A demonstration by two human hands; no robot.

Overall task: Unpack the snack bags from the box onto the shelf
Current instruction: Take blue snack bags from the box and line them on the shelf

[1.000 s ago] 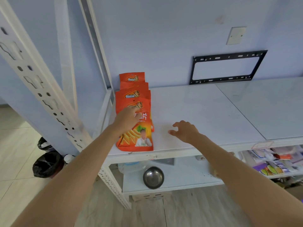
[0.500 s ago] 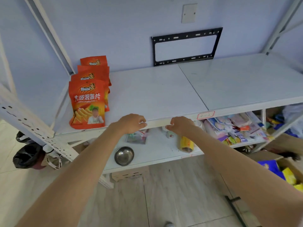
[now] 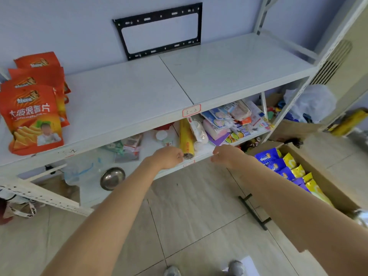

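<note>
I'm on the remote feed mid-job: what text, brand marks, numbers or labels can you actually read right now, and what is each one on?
"大波浪薯片": large white characters on the front orange snack bag on the white metal shelf.
"3-2", roughly; handwriting unclear: red-bordered paper tag on that shelf's front edge.
Brand logos on the orange bags: too blurred.
Blue and yellow snack bags in the cardboard box: print too small.
Lower-shelf packets: unreadable.

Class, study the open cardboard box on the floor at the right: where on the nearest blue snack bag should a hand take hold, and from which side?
Pinch the top sealed edge of the blue snack bag, coming down from above. The bags stand upright, packed in rows, so only their tops show; the cardboard box walls block the sides. The right hand is nearer; both hands hold nothing.
</note>
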